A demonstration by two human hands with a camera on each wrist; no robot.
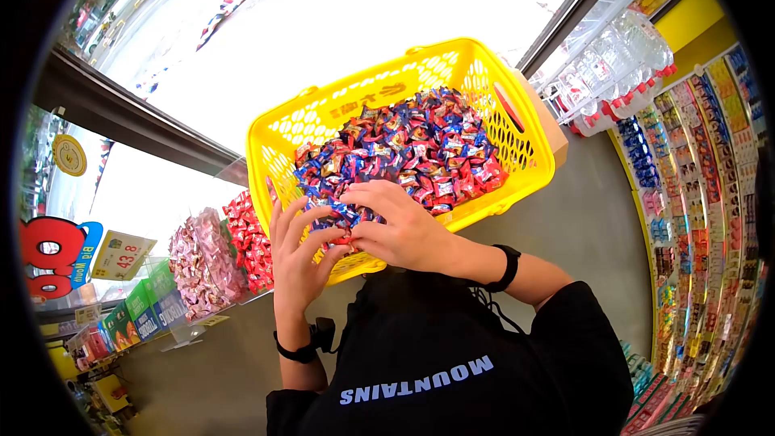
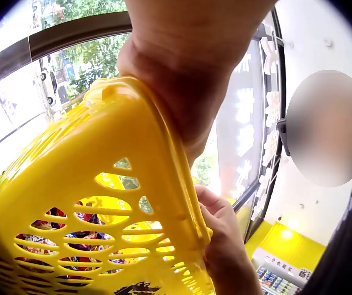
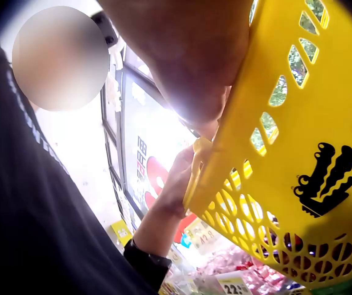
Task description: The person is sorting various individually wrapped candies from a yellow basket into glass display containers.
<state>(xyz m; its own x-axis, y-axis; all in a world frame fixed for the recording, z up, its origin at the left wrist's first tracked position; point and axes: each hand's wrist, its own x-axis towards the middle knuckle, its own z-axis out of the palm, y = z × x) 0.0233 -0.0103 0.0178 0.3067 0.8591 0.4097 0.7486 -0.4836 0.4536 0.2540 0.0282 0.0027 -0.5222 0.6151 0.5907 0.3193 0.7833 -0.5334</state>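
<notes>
A yellow basket (image 1: 530,186) holds a heap of small wrapped candies (image 1: 420,141) in red and blue. At its near left corner, my left hand (image 1: 303,254) reaches over the rim with fingers spread and bent. My right hand (image 1: 397,226) is beside it, fingers bent over the candies; the fingertips of both hands nearly meet. Whether a candy lies between them is unclear. The left wrist view has my left hand (image 2: 182,80) large and dark above the basket wall (image 2: 71,160). In the right wrist view my right hand (image 3: 194,67) is blurred behind the basket (image 3: 274,178), its fingertips hidden.
Pink (image 1: 206,262) and red wrapped sweets (image 1: 249,234) stand left of the basket, with boxes and price signs farther left. A cardboard box (image 1: 549,125) shows behind its right end. Bottled water (image 1: 613,56) and packed shelves (image 1: 702,218) line the right.
</notes>
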